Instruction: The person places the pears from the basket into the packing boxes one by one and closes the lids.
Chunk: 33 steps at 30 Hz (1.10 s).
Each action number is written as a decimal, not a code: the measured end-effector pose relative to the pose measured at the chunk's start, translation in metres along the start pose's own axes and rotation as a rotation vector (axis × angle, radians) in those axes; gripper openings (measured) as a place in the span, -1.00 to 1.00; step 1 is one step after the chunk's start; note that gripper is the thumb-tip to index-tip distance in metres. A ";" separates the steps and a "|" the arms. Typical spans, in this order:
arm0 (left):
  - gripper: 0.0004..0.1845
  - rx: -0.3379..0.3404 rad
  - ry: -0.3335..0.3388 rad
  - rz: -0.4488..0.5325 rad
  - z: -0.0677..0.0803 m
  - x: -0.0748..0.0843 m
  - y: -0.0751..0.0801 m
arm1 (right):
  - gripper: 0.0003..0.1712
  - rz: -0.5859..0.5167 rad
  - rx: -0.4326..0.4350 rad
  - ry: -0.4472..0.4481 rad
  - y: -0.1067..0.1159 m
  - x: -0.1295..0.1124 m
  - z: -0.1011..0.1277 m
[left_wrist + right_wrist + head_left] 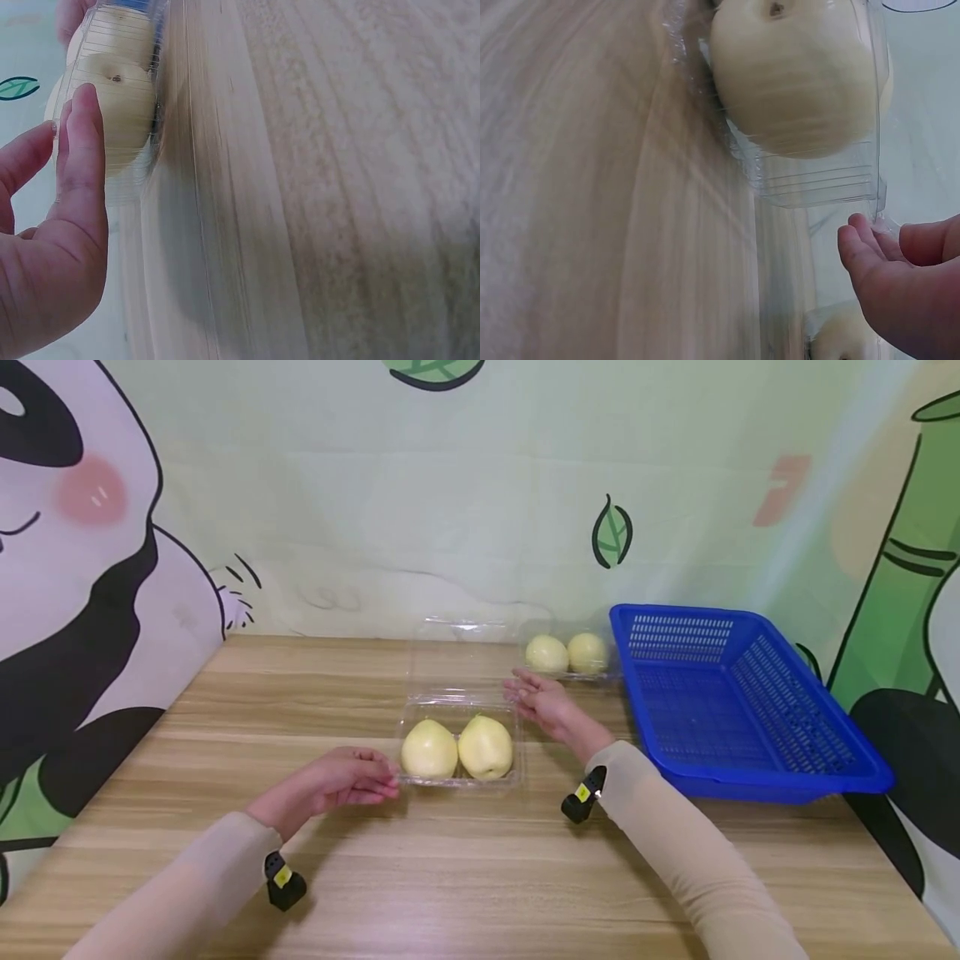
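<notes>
Two pale yellow pears sit side by side in a clear plastic fruit box on the table. Its lid is folded back toward the wall. My left hand is at the box's front left corner, fingers fairly straight along its outside and thumb by the rim in the left wrist view. At the back right, near the hinge, my right hand pinches the clear plastic edge between thumb and fingertips. In the right wrist view, a pear shows through the box wall beside my fingers.
Behind my right hand, a second clear box holds two pears. A blue perforated basket stands at the right. The wooden table meets a printed wall cloth at the back.
</notes>
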State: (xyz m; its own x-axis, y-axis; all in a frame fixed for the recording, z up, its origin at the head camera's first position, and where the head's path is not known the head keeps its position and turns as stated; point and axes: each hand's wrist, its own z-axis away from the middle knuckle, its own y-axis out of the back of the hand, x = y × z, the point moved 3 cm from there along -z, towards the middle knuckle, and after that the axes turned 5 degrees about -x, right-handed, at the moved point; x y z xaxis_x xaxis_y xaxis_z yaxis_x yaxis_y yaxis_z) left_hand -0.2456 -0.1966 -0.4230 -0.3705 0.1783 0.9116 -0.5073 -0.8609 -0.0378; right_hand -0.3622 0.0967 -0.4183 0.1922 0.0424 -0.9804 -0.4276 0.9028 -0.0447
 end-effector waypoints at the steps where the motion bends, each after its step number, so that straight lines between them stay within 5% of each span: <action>1: -0.94 0.001 0.002 0.006 0.000 0.000 0.000 | -0.35 -0.005 0.003 0.003 -0.001 -0.001 0.001; 23: -0.80 -0.050 0.013 0.129 0.000 -0.007 0.003 | -0.29 0.004 -0.039 0.134 0.000 0.000 0.014; 33: -0.77 -0.062 0.023 0.175 0.001 -0.008 0.001 | -0.49 0.413 0.028 0.269 -0.005 -0.011 0.029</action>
State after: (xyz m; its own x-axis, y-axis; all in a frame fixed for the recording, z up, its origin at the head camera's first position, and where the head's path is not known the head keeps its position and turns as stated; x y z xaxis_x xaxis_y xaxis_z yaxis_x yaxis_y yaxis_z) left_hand -0.2427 -0.1993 -0.4303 -0.4741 0.0399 0.8796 -0.4802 -0.8490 -0.2203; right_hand -0.3370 0.1042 -0.4021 -0.2245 0.2909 -0.9300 -0.3952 0.8452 0.3597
